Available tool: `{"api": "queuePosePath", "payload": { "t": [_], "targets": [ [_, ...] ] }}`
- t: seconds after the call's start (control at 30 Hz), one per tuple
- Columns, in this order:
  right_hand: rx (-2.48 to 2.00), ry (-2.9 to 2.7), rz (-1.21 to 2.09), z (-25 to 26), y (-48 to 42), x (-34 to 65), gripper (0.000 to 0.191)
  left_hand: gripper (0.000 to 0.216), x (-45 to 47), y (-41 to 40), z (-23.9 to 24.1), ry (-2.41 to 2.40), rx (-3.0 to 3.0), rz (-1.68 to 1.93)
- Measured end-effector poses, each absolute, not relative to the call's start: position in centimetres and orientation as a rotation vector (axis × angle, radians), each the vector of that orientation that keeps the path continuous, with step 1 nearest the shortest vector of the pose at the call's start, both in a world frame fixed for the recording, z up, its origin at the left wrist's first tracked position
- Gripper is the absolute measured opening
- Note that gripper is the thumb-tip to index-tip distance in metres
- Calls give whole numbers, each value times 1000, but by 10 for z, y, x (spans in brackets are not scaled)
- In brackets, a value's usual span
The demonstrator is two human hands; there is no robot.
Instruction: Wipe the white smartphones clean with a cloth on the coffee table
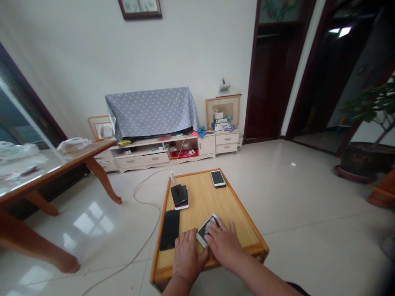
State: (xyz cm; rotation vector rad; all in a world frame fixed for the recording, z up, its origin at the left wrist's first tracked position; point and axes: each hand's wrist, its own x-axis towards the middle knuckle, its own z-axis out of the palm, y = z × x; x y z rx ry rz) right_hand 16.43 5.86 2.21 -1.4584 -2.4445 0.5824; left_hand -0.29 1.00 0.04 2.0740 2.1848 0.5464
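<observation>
A white-framed smartphone (203, 237) with a dark screen lies tilted on the small wooden table (212, 201), near its front edge. My left hand (189, 255) grips its left side and lower corner between thumb and fingers. My right hand (224, 242) is bent over the screen, its fingers pressing a crumpled pale tissue (211, 224) onto the glass. Left of my hands lies a black tablet (170, 230). Beyond it sits a stack of phones with a black phone (178, 195) on top. Another white phone (217, 178) rests on a dark one at the far right corner.
A small clear bottle (173, 177) stands at the table's far left corner. A larger wooden table (77, 158) is on the left, and a cable (151, 238) runs across the floor. Against the wall is a white cabinet (142, 162); a potted plant (367, 160) stands right.
</observation>
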Motion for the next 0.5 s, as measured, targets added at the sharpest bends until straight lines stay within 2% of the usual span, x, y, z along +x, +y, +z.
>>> {"api": "queuePosePath", "payload": {
  "t": [0.1, 0.33, 0.5],
  "targets": [
    [-1264, -2499, 635, 18, 42, 161, 50, 46, -2, 10, -1, 2196, 2096, 506],
    [-1564, -2334, 590, 23, 73, 185, 45, 49, 8, 12, 4, 2287, 2107, 492],
    [-1462, -2265, 573, 12, 74, 186, 42, 48, 12, 22, 0, 2347, 2107, 405]
  ]
}}
